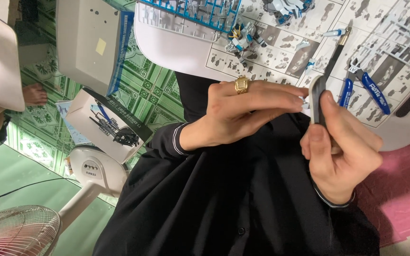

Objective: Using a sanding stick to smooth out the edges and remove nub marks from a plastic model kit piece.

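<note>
Where the worktop sits: white lap table [176,52] across the top of the view, above the person's black-shirted lap.
Boxes: white carton [88,40] with a blue printed side panel and a small yellow square sticker, on the green tiled floor off the worktop's left edge; below it an open pale box [96,118] with a dark printed strip, holding dark parts.
Paper: instruction sheet [281,57], white with grey diagram panels, spread over the worktop; blue-handled nippers [371,90] lie near its right edge.
Left hand [243,114]: gold ring on, fingertips pinched together on a small pale part [304,102], mostly hidden, pressed to the stick.
Right hand [342,151]: clamped on the sanding stick [316,102], thumb along one face, held upright over the lap just below the worktop's near edge.
Handling, stick: looks light, flat and stiff; best gripped low, leaving the upper end free.
Handling, part: probably thin plastic, light and easily snapped or dropped; hold by its edges.
</note>
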